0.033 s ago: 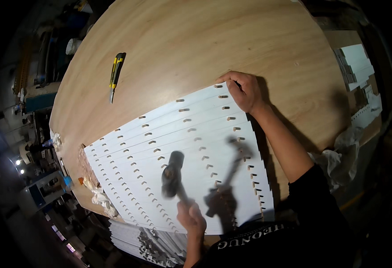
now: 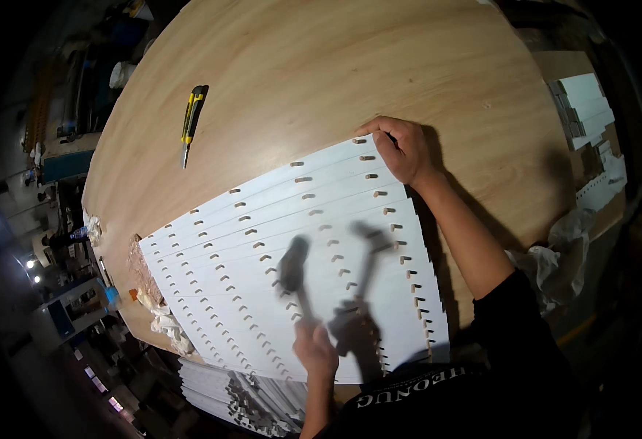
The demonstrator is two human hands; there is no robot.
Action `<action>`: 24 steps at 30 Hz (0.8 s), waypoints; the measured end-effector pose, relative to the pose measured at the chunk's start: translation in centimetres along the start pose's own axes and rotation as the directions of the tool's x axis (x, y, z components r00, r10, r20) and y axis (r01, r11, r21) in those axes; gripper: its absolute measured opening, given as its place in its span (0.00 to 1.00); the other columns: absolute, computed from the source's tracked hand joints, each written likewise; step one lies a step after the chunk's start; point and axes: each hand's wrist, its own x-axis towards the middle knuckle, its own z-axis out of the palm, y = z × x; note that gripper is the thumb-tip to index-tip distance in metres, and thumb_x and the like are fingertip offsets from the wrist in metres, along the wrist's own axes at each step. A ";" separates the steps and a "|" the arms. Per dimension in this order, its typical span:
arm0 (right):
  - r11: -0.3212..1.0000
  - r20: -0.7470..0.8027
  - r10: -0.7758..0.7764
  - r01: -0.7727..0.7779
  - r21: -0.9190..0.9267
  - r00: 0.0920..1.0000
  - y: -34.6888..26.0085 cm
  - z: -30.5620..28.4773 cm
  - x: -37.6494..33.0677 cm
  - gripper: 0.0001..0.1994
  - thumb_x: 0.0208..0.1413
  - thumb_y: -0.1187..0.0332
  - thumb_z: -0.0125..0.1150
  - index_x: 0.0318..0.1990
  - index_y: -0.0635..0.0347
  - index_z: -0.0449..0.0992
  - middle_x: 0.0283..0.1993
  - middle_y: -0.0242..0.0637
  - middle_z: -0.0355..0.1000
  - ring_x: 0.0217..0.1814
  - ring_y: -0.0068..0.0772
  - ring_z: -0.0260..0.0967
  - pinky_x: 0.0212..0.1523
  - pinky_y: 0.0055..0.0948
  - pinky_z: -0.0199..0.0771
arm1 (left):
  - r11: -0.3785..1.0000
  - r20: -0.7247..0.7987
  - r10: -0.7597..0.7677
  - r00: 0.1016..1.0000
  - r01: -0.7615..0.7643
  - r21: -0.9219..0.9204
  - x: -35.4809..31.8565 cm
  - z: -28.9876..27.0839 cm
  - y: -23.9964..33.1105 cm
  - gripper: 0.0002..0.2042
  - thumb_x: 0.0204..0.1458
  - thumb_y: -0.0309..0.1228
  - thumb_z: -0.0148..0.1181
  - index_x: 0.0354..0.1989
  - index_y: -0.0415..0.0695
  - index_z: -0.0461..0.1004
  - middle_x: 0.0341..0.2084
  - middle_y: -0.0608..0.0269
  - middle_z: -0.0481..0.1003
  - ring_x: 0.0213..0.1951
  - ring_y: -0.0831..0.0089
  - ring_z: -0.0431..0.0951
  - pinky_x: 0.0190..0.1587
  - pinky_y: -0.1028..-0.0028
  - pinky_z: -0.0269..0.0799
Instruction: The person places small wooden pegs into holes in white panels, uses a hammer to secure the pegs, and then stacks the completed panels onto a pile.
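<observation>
Several long white boards (image 2: 277, 241) with rows of slots lie side by side on a round wooden table (image 2: 321, 73). My left hand (image 2: 315, 353) grips the handle of a dark-headed mallet (image 2: 294, 265), which is blurred and raised over the middle of the boards. Its shadow falls on the boards just to the right. My right hand (image 2: 401, 150) presses down on the far right corner of the boards, fingers curled over the end of the farthest one.
A yellow and black utility knife (image 2: 191, 121) lies on the table to the far left. More white boards are stacked below the near edge (image 2: 240, 399). White pieces (image 2: 584, 110) and crumpled plastic wrap (image 2: 562, 256) sit at the right.
</observation>
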 end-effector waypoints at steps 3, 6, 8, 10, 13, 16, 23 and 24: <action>1.000 0.001 0.008 -0.008 -0.030 1.000 0.0 0.0 -0.4 0.11 0.52 0.72 0.46 0.33 0.64 0.77 0.29 0.40 0.76 0.30 0.29 0.73 0.33 0.23 0.70 | 0.992 0.130 -0.119 0.984 0.114 0.050 0.7 -1.0 1.2 0.09 0.54 0.32 0.49 0.36 0.39 0.69 0.23 0.46 0.74 0.27 0.44 0.74 0.31 0.61 0.69; 1.000 0.054 0.000 0.001 -0.023 0.999 -0.8 -0.3 0.4 0.11 0.52 0.73 0.46 0.32 0.65 0.77 0.29 0.40 0.76 0.30 0.30 0.73 0.34 0.23 0.70 | 0.992 0.029 -0.051 0.998 0.054 -0.114 -0.4 -1.7 1.3 0.07 0.54 0.30 0.49 0.37 0.39 0.68 0.24 0.45 0.74 0.29 0.44 0.74 0.32 0.59 0.69; 1.000 0.012 -0.023 0.023 -0.011 1.000 -0.2 0.1 0.2 0.11 0.52 0.73 0.46 0.32 0.65 0.77 0.29 0.41 0.76 0.29 0.31 0.72 0.33 0.24 0.70 | 0.999 0.010 -0.032 0.999 0.032 0.016 0.5 -0.6 1.0 0.07 0.54 0.30 0.48 0.36 0.39 0.68 0.23 0.46 0.74 0.28 0.45 0.74 0.32 0.59 0.69; 1.000 0.010 -0.027 0.027 -0.003 1.000 0.2 -0.2 0.2 0.11 0.52 0.73 0.46 0.32 0.65 0.77 0.28 0.41 0.76 0.28 0.31 0.72 0.32 0.24 0.70 | 0.984 0.160 -0.129 0.979 0.107 0.140 1.8 -0.4 1.4 0.08 0.54 0.30 0.48 0.36 0.39 0.68 0.24 0.46 0.74 0.28 0.45 0.75 0.32 0.59 0.69; 0.991 0.041 -0.001 0.006 -0.132 0.999 0.2 -0.3 -0.2 0.11 0.52 0.72 0.46 0.32 0.65 0.77 0.28 0.41 0.76 0.28 0.31 0.72 0.32 0.25 0.70 | 0.996 0.096 -0.075 0.993 0.080 -0.047 0.8 -1.9 2.5 0.08 0.54 0.30 0.48 0.36 0.39 0.69 0.24 0.46 0.74 0.27 0.45 0.74 0.31 0.59 0.68; 0.999 0.001 -0.035 0.035 -0.038 0.999 -0.7 -0.2 0.1 0.11 0.52 0.71 0.47 0.32 0.65 0.77 0.28 0.42 0.75 0.29 0.33 0.73 0.33 0.25 0.71 | 0.981 -0.094 -0.001 0.996 -0.017 -0.193 1.1 -0.9 1.3 0.08 0.55 0.30 0.49 0.36 0.38 0.68 0.23 0.45 0.73 0.26 0.44 0.73 0.29 0.59 0.68; 0.990 0.046 0.000 0.007 -0.142 0.999 0.3 -0.4 -0.5 0.10 0.51 0.71 0.48 0.32 0.64 0.77 0.28 0.43 0.76 0.30 0.37 0.74 0.33 0.27 0.71 | 0.982 -0.025 -0.027 0.999 0.022 -0.186 2.4 -2.3 3.0 0.07 0.55 0.29 0.49 0.35 0.37 0.67 0.18 0.43 0.70 0.24 0.40 0.71 0.26 0.57 0.66; 0.996 0.025 -0.011 0.013 -0.093 1.000 -0.4 -0.4 -0.2 0.10 0.51 0.71 0.48 0.32 0.64 0.77 0.28 0.43 0.76 0.30 0.37 0.74 0.33 0.27 0.71 | 0.990 -0.043 0.011 0.999 -0.017 -0.140 2.5 -1.8 2.0 0.08 0.56 0.30 0.48 0.35 0.37 0.67 0.18 0.44 0.70 0.23 0.42 0.71 0.26 0.58 0.66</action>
